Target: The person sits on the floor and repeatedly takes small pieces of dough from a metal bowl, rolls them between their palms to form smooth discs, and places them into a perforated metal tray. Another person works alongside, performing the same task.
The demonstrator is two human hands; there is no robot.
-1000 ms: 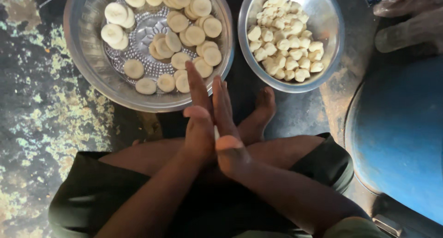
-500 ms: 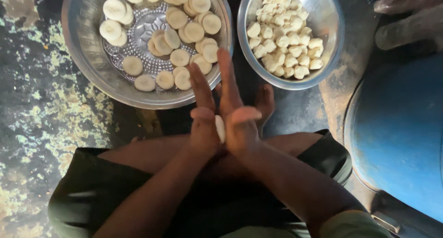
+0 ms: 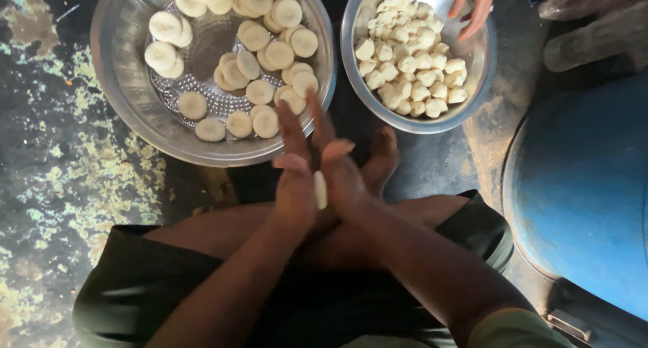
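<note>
— While the two hands meet over the lap, what sits between them?

— One pale piece of dough (image 3: 320,189), pressed between the palms. The left hand (image 3: 294,179) and the right hand (image 3: 341,172) are closed flat against each other, fingers pointing away from the body, and only the dough's edge shows in the seam between them.

— How many bowls are there?

— Two metal ones on the floor. Taking the perforated bowl (image 3: 121,112) as the landmark: it lies just beyond the pressed hands, a little to their left. The smaller plain bowl (image 3: 482,64) stands just beside it on its right, rims close together.

— And what is inside them?

— In the perforated bowl lie flattened dough discs (image 3: 260,91), roughly twenty, some overlapping, so the count is not exact. The plain bowl holds small dough lumps (image 3: 412,71), heaped together; more than thirty, too crowded to count surely.

— Any other hands?

— One: another person's hand (image 3: 472,7) rests at the far rim of the plain bowl, well right of the perforated bowl.

— What else lies around?

— A bare foot (image 3: 381,160) shows below the gap between the bowls, just right of the pressed hands. A large blue drum (image 3: 587,199) stands far right of the perforated bowl, past the plain one.
</note>
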